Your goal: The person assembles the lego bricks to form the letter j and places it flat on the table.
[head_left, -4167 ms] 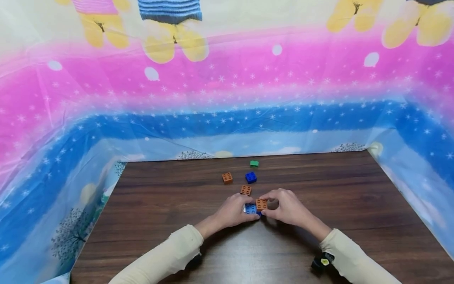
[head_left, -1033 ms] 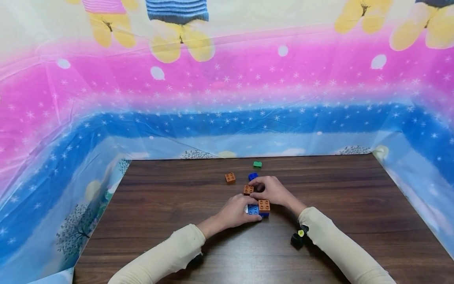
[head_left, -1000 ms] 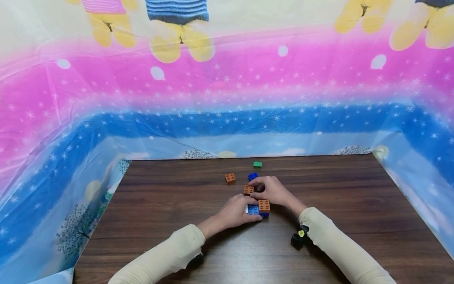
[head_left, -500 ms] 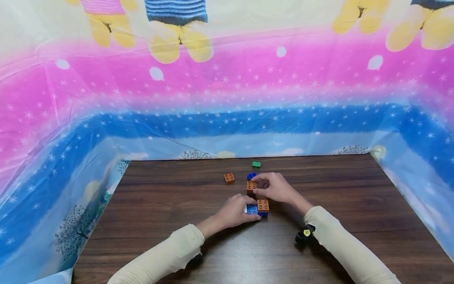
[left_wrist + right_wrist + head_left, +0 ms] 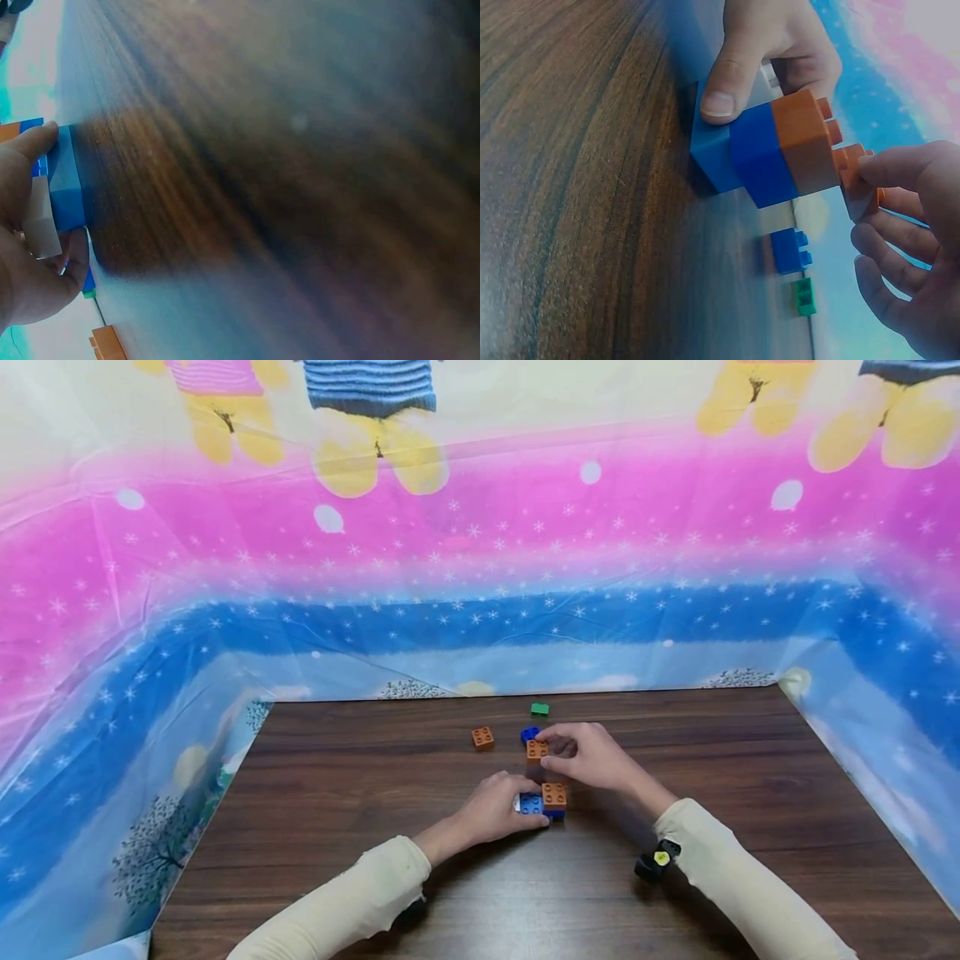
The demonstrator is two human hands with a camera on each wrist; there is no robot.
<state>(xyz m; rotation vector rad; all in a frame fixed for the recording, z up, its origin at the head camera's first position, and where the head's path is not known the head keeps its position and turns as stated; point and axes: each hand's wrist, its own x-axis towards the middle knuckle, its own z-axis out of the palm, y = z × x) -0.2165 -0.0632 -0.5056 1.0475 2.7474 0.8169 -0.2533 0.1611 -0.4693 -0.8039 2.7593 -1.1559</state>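
Note:
My left hand [image 5: 491,807] grips a light blue brick [image 5: 531,804] on the table; in the left wrist view a white brick [image 5: 41,217] sits against it within the hand. A dark blue brick [image 5: 761,154] stands on the light blue one's far end, topped by an orange brick [image 5: 804,142]. Thumb and fingertips of my right hand [image 5: 596,760] pinch a second orange brick [image 5: 537,750], raised off the table behind the stack. In the right wrist view this brick overlaps the stack's top studs.
Behind the raised brick lies a loose dark blue brick [image 5: 528,735], with a small green brick [image 5: 539,709] farther back. Another orange brick [image 5: 482,738] lies to the left. A printed cloth [image 5: 480,618] rises along the back and sides of the brown table [image 5: 337,777].
My right hand has left the stacked orange brick, pinched the second orange brick and lifted it, moving slightly right and back. My left hand stays on the light blue brick.

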